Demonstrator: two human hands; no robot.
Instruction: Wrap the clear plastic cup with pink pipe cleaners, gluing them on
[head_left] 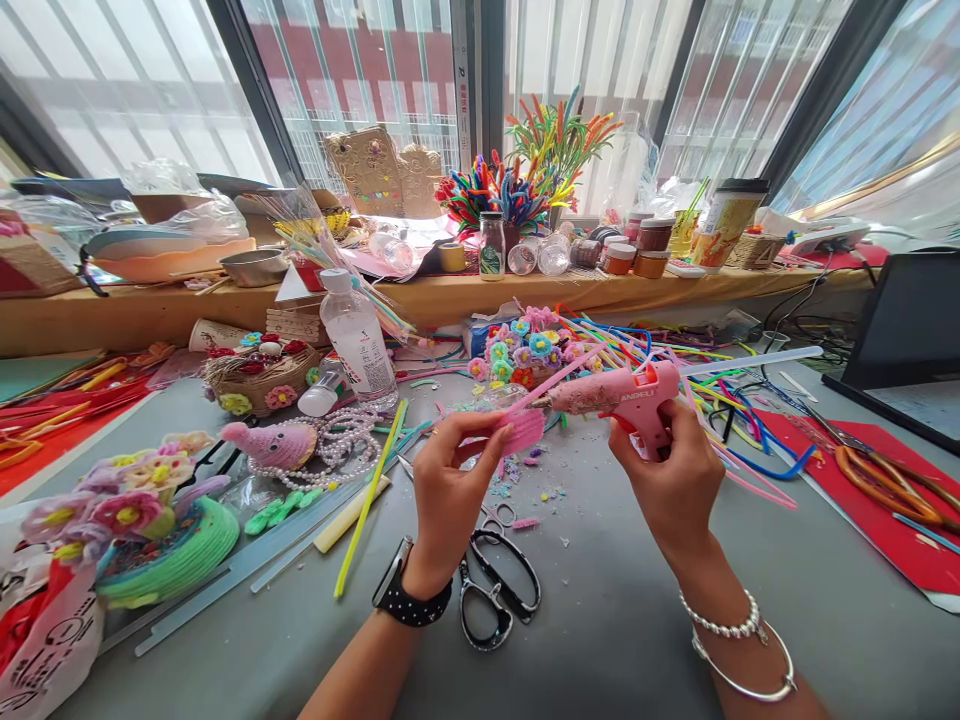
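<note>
My left hand (457,480) pinches a small pink piece (525,432) wound from pipe cleaner, held above the table. A loose pink pipe cleaner (559,375) runs up and to the right from it. My right hand (667,460) is wrapped round the handle of a pink hot glue gun (622,393). The gun's nozzle points left, its tip at the pink piece; whether they touch I cannot tell. From the back of the gun sticks a clear glue stick (757,360). Below my hands lie black-handled scissors (499,590) on the grey table.
At left stand a green basket with fuzzy flowers (172,545), a pink cone figure (270,442), pearl strings (352,445) and a water bottle (358,340). Orange-handled scissors (892,485) rest on red sheets at right, near a laptop (907,340). Pipe cleaners (750,420) tangle behind the gun.
</note>
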